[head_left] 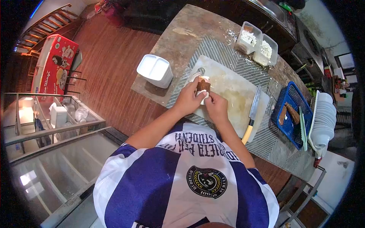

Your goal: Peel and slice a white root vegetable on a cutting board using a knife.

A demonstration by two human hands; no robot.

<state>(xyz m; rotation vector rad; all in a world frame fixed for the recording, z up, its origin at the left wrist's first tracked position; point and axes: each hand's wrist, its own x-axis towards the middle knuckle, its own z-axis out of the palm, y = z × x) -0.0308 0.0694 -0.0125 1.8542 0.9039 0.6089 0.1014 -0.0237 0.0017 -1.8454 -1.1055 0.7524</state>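
Note:
Over the left part of the white cutting board (243, 89), my two hands hold a short piece of cassava root (203, 86). Rough brown peel covers its middle, and pale flesh shows at both ends. My left hand (189, 98) is closed round its left side, the thumb pressed against the lower end. From the right, the fingers of my right hand (216, 107) pinch that same end; their tips are partly hidden. A large knife (254, 108) with a yellow handle lies on the board's right side, its handle toward me.
A white divided tub (161, 80) stands at the table's left edge. Two clear containers (261, 60) hold white bits at the back. To the right, a blue basket (282, 131) holds brown roots and a pale green blade-shaped thing (303, 129), beside stacked white bowls (322, 119).

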